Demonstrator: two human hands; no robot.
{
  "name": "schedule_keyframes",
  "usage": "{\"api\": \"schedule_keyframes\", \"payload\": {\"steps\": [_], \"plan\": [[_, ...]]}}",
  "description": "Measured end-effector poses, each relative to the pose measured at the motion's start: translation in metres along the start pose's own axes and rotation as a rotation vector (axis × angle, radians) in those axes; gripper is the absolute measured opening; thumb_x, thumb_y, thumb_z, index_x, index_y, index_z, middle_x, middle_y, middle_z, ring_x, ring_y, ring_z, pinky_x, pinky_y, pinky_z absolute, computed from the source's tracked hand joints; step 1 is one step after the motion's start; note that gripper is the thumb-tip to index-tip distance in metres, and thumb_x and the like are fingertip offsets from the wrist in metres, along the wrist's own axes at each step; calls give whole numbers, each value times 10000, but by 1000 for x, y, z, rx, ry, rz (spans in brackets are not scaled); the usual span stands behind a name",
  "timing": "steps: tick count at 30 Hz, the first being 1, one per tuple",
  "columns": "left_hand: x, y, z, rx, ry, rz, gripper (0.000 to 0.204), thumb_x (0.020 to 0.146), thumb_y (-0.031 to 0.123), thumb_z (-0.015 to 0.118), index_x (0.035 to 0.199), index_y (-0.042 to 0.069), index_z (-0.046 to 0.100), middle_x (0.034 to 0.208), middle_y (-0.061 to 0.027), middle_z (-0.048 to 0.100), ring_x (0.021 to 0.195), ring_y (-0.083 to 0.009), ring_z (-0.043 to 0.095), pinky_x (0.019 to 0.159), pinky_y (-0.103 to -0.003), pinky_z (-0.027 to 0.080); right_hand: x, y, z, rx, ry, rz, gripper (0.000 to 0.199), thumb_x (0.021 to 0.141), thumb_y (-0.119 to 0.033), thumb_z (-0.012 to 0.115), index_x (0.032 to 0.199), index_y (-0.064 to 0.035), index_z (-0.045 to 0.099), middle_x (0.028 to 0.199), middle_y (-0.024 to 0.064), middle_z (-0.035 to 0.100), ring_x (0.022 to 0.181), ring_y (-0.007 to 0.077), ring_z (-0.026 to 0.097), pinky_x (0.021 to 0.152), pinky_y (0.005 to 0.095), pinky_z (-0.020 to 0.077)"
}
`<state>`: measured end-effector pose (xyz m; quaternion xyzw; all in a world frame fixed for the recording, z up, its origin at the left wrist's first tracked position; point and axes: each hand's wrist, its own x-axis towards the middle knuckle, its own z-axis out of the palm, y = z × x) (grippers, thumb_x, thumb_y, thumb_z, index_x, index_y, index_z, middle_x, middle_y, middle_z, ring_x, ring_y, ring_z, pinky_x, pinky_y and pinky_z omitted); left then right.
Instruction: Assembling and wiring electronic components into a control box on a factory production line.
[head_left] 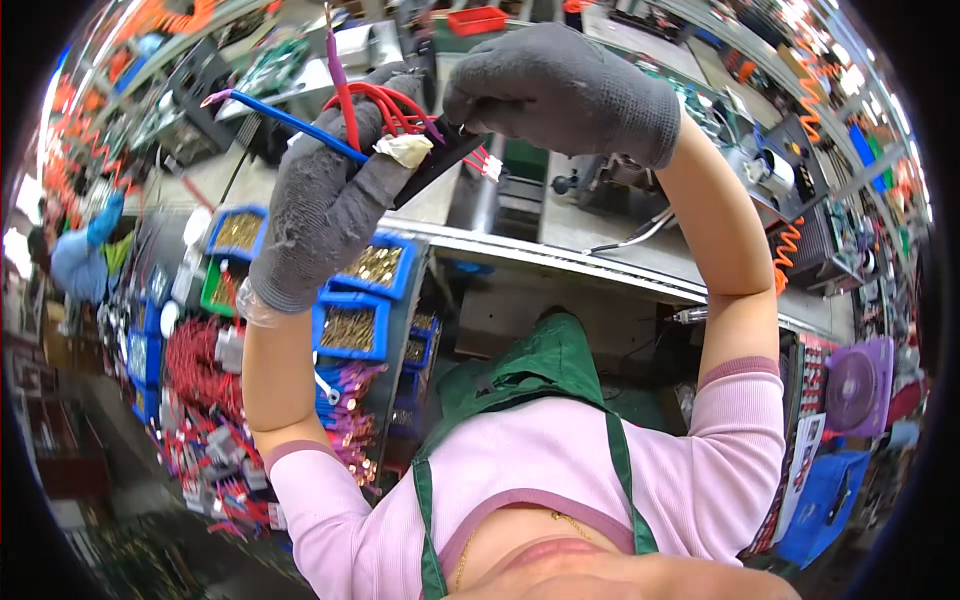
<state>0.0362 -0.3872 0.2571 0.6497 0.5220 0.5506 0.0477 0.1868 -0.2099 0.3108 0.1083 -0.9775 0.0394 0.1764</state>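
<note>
My left hand [325, 215], in a grey knit glove, is closed round a bundle of wires above the bench edge. Several red wires [395, 100] loop out of its fingers, and a blue wire [280, 120] points off to the left with a bare tip. Wrapped over the thumb is a whitish piece [403, 150]. A black strip [438, 168] slants between both hands; its exact kind is unclear. My right hand [570, 95], gloved likewise, has its fingers pinched at the strip's upper end. Below them hangs a small white connector [492, 168] on red wires.
Blue bins [350, 352] of brass-coloured terminals stand left of my lap, beside a heap of red wires [200, 365]. The bench edge [570, 258] crosses in front. A purple fan [860, 385] and a blue crate [825, 510] are at right. Another person [80, 262] is far left.
</note>
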Motion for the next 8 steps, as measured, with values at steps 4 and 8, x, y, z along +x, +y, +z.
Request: {"api": "schedule_keyframes", "payload": {"steps": [4, 8], "plan": [[75, -8, 67, -165, -106, -222, 206, 905, 170, 639, 1035, 10, 637, 1026, -116, 636, 952, -152, 584, 838, -299, 477, -51, 66, -33, -182, 90, 9, 100, 826, -148, 656, 911, -96, 647, 835, 116, 633, 808, 300, 634, 723, 390, 484], [153, -11, 138, -281, -25, -154, 328, 918, 178, 635, 1197, 10, 592, 1122, -77, 606, 972, -132, 567, 844, -288, 483, -94, 131, -103, -133, -66, 218, 162, 828, -153, 667, 970, -77, 673, 856, 155, 662, 791, 291, 661, 687, 385, 514]]}}
